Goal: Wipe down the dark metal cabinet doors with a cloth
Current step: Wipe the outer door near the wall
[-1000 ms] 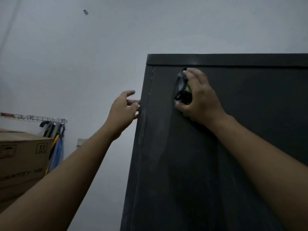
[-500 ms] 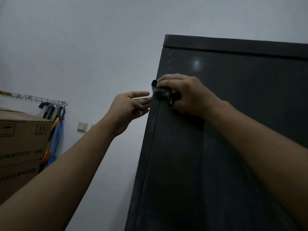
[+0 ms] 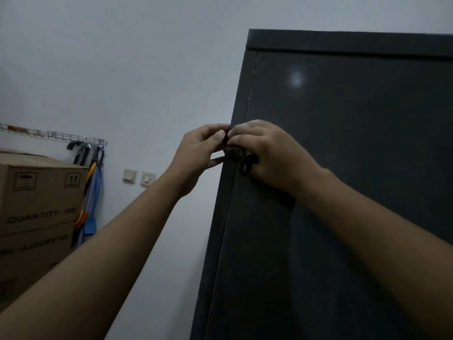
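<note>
cloth: mostly hidden under right hand | cabinet: cut off right

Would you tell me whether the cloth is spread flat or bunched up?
Bunched up: the cloth shows as a dark wad gripped by the right hand at the cabinet door's left edge.

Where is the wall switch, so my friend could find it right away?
Look at the pale wall left of the tall dark cabinet. Between the cabinet and the stacked cardboard boxes, two small square plates sit side by side. The switch is the one nearer the cabinet, whiter, with a little rocker in its middle; the other plate is duller.
</note>
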The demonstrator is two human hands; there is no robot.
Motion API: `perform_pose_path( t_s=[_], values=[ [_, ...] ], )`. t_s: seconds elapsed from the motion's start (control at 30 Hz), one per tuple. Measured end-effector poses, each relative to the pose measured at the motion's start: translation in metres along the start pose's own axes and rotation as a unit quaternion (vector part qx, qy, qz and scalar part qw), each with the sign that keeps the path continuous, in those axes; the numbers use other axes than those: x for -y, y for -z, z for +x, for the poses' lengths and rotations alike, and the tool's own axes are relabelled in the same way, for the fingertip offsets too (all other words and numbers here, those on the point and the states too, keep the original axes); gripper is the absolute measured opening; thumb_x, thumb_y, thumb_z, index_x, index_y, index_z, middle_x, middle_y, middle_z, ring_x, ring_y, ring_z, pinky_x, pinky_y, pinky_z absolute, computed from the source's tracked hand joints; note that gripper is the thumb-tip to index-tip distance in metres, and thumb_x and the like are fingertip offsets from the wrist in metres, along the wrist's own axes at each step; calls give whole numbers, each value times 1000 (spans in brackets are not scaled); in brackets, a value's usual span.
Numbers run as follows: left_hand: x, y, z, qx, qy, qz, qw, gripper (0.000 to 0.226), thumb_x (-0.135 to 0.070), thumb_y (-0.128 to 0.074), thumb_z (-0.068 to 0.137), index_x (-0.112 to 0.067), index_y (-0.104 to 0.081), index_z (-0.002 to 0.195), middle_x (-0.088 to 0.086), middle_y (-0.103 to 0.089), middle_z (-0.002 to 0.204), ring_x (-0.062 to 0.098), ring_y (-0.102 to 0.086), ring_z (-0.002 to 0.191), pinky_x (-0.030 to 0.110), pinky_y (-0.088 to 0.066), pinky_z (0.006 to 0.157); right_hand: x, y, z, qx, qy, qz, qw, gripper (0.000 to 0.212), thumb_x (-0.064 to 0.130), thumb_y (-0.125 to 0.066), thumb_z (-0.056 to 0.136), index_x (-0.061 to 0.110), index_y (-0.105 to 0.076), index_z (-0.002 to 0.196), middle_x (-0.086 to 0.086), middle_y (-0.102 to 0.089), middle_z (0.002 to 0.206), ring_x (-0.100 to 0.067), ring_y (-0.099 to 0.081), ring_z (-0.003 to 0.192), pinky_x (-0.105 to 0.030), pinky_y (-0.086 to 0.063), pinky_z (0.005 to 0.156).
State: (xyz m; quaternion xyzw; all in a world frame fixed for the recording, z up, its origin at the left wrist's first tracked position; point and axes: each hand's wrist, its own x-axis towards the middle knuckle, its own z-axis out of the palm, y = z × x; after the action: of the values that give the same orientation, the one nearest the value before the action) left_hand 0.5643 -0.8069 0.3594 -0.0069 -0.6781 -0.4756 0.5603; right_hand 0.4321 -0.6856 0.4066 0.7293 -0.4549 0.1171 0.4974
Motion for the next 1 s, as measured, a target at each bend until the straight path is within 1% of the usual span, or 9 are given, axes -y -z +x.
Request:
perform_pose_path(
  t_s=[0.13, 0.23, 0.37, 0.5, 0.63, 0.73, 0.8, 0.9, 1.0],
  values=[
    [4, -3, -7, 0, -43, 42, 998, 35, -9, -49, 101, -22, -61, 131, -9, -70, 119, 5, -66, 106, 27, -58, 79, 26, -17, -32, 65, 55, -8, 996, 43, 3, -67, 78, 11, -69, 120, -7, -64, 130, -27, -55, 125, -46, -46, 106],
    [6, -11, -15, -41, -129, 283, 949, 49, -11, -51, 94, -32, -51, 139, -15, -65, 125, 6, -61, 114, 46, -46, 106, 19, -9, -52, 98, 69, -14, 993, 48, 2, -69, 77, 13, -67, 124, -5, -62, 134, -25, -52, 130, -42, -43, 108],
    [1, -25, -19, -102, -157, 480, 857, 61, -6, -49, 91, -32, -37, 146, -3, -57, 135, 17, -58, 116, 66, -3, 115, -17, 25, -57, -92, -46, -13, 995, 29, 14, -63, 84, 7, -73, 110, -9, -67, 123, -27, -60, 117, -29, -40, 107],
    [4, -36, -19, -79, -181, 504, 841, 59, -11, -53, 91, -34, -38, 143, 8, -35, 141, 26, -37, 133, 71, -3, 114, -24, 31, -59, -197, -156, -81, 965, 33, 21, -58, 83, 5, -71, 109, -11, -67, 121, -30, -60, 113, -27, -38, 104],
    [17, -48, -25, -11, -240, 438, 867, 44, -12, -52, 87, -28, -49, 128, 4, -32, 135, 21, -25, 125, 51, -35, 109, -2, 15, -84, -73, -75, -42, 994, 34, 16, -64, 85, 8, -69, 117, -9, -63, 129, -27, -56, 124, -40, -41, 111],
    [22, -50, -23, -19, -246, 409, 878, 41, -7, -54, 87, -26, -54, 124, 4, -35, 134, 22, -29, 125, 34, -38, 101, -9, 23, -117, -5, -18, -35, 999, 37, 16, -66, 86, 9, -67, 123, -6, -60, 136, -26, -52, 131, -45, -42, 110],
    [21, -49, -23, -17, -249, 408, 878, 43, -8, -56, 88, -24, -54, 127, 4, -37, 133, 22, -30, 125, 30, -36, 99, -25, 37, -130, -50, -30, -52, 997, 33, 12, -66, 87, 7, -69, 119, -8, -62, 132, -26, -55, 127, -43, -43, 109],
    [19, -53, -25, -42, -257, 421, 869, 41, -10, -57, 84, -22, -58, 123, 8, -43, 130, 26, -36, 123, 43, -40, 105, -52, 63, -127, -194, -159, -110, 962, 33, 4, -65, 81, 6, -70, 113, -12, -65, 125, -31, -60, 115, -31, -43, 105],
    [14, -73, -25, -51, -271, 449, 850, 43, -10, -60, 79, -24, -61, 120, 8, -49, 127, 30, -42, 125, 67, -19, 114, -53, 59, -113, -267, -243, -157, 919, 32, 3, -61, 79, 6, -69, 110, -11, -67, 121, -32, -61, 106, -32, -45, 95]
  ],
)
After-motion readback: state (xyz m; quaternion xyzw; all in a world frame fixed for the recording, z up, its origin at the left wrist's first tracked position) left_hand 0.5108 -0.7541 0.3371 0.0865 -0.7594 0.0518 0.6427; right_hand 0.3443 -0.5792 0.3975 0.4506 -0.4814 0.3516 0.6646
